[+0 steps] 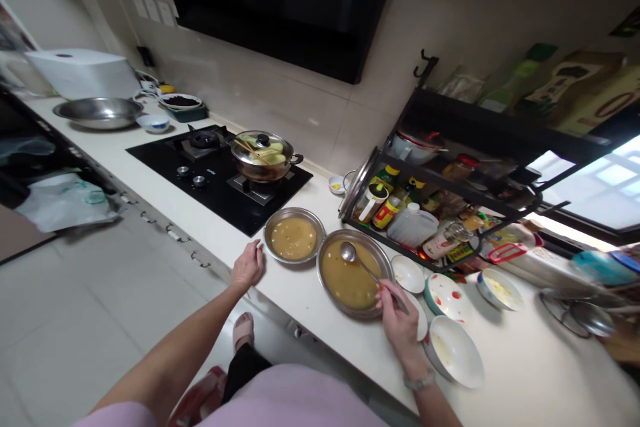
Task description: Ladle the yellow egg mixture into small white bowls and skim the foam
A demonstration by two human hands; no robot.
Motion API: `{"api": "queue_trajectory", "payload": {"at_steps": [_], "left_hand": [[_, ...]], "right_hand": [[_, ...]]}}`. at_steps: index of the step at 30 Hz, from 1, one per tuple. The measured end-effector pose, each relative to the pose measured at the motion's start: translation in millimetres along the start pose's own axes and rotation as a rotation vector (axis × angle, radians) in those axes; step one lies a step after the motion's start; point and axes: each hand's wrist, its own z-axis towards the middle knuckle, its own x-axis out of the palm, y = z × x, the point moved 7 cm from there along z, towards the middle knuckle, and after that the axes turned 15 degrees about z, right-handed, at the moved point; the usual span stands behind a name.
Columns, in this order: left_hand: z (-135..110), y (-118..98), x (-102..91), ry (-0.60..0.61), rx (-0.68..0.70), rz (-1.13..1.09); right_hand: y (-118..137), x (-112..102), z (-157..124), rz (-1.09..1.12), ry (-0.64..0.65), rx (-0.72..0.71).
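Observation:
My right hand (pixel 400 327) is closed round the handle of a metal ladle (pixel 349 251). The ladle's round head is over the larger steel bowl (pixel 323 287), which holds yellow-brown liquid with some pale bits. To its left, almost touching it, stands a smaller steel bowl (pixel 267 250) of similar liquid with pale pieces floating in it. My left hand (pixel 248 265) is at the counter's front edge, close against the smaller bowl's left rim. Its fingers are curled in, with a small white spot at the fingertips; what they grip cannot be made out.
A lidded pot (pixel 263 167) sits on the black gas hob (pixel 220 193). White bowls (pixel 457 353) stand right of the larger steel bowl. A black rack (pixel 410 247) of bottles is behind. A wide steel basin (pixel 100 113) is far left on the white counter (pixel 310 327).

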Motion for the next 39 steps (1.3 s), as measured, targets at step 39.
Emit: {"api": "queue_trajectory", "payload": {"at_steps": [39], "left_hand": [[1,-2,-2.9,-0.027,0.008,0.031]], "right_hand": [[-6,-1,17,0.392,-0.344,0.322]]}}
